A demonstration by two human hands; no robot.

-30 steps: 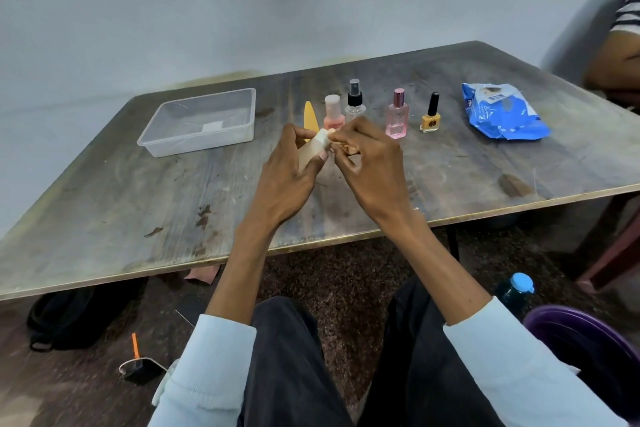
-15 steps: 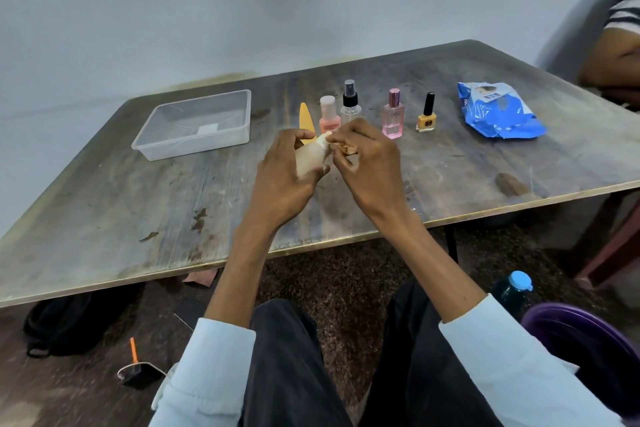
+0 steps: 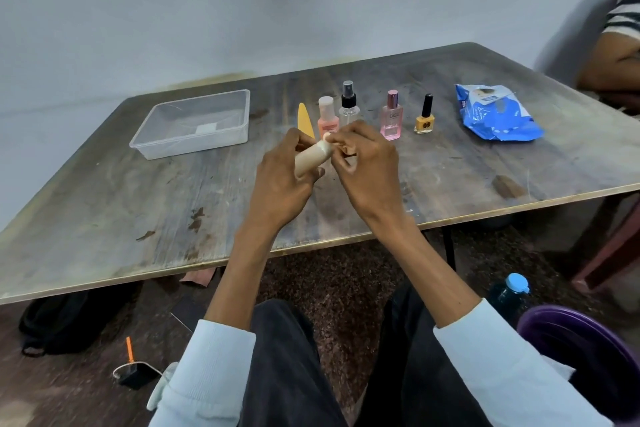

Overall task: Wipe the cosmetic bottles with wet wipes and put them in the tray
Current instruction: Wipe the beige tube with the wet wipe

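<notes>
Item in hand: beige tube bottle (image 3: 309, 159), centre of frame, above the bench (image 3: 104, 211), tilted with its top end toward the upper right.
- Left hand (image 3: 280, 180): fingers curled round the lower body of the bottle, thumb across the front. Over the last second this grip has kept its place; the bottle now lies slightly flatter and more of its body shows.
- Right hand (image 3: 367, 166): fingers bunched at the bottle's top end, pinching a small pale wad that reads as the wet wipe (image 3: 326, 146); mostly hidden, so its extent cannot be told. The hand has stayed at the top end throughout.
- Judgement: wiping of this first bottle is under way, working at the cap end; no sign yet of a move toward the tray.

Tray (image 3: 194, 144): clear plastic, left of centre on the bench, holding no bottles; a pale label shows through its base.

Awaiting wiping, standing in a row just beyond the hands, left to right:
- orange flat piece (image 3: 304, 121), lying down
- peach bottle (image 3: 327, 118)
- clear spray bottle (image 3: 348, 104)
- pink perfume bottle (image 3: 391, 116)
- yellow nail polish (image 3: 425, 116)
Their positions on the bench are unchanged; the whole view has only shifted a little.

Wipes pack (image 3: 495, 114): blue, right of the row.

Progress, judged: early; none stored.
</notes>
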